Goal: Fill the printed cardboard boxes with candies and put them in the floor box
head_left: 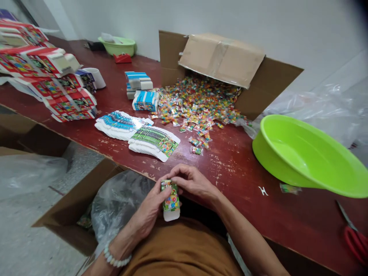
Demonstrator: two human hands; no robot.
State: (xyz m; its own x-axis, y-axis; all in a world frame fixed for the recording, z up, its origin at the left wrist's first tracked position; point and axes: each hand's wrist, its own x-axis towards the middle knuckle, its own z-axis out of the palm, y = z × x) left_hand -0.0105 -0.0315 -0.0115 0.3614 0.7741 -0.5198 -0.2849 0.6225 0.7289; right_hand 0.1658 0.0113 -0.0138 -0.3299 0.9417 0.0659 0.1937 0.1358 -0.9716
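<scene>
A small green printed carton is held upright in front of my body, near the table's edge, with a white flap at its lower end. My left hand wraps round its left side, the thumb lying on the printed face. At the carton's top end, my right hand has its fingers closed; whether they pinch the top flap is hard to see. Just beyond lie a fanned stack of flat green cartons and a fanned stack of flat blue cartons. Wrapped candies spill across the table behind them.
A tipped cardboard box stands behind the candies. To the right are a green basin and red-handled scissors. Bundled red cartons pile up at left, near blue carton bundles. Below the edge sits an open box with a plastic liner.
</scene>
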